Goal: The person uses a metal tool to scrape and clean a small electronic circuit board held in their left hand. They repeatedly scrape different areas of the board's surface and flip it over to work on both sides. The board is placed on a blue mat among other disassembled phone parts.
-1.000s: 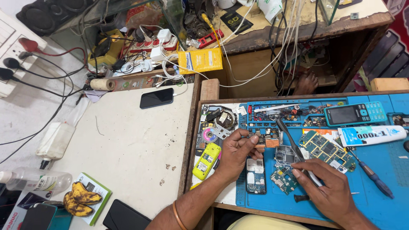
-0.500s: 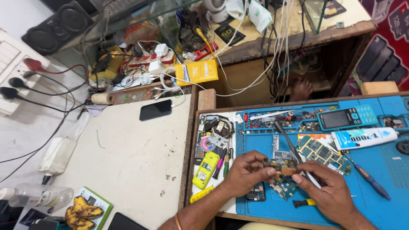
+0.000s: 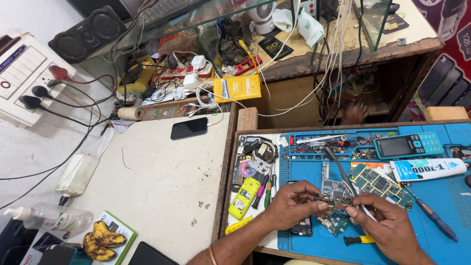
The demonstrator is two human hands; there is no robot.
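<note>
Small circuit part (image 3: 335,200) held up between both hands just above the blue work mat (image 3: 441,196), over a bare circuit board (image 3: 335,188); left hand (image 3: 294,203) pinches its left end with thumb and fingertips; right hand (image 3: 387,225) pinches its right end and also grips a thin tool, tweezers by the look (image 3: 343,174), whose dark shaft runs up and left from the fingers; both hands closed on the part, wrists over the front edge of the wooden tray (image 3: 248,120); green keypad board (image 3: 378,182) just right of the hands; white glue tube (image 3: 429,169) further right, lying flat; teal keypad phone (image 3: 407,145) above the tube; blue-handled screwdriver (image 3: 434,216) right of the right hand; yellow-handled tool (image 3: 358,240) on the mat below the hands; yellow-green phone shell (image 3: 244,198) left of the left hand, beside screwdrivers; black smartphone (image 3: 189,128) face down on the white table (image 3: 157,181), well apart; bananas (image 3: 100,239) at lower left; clear spray bottle (image 3: 49,218) near them.
</note>
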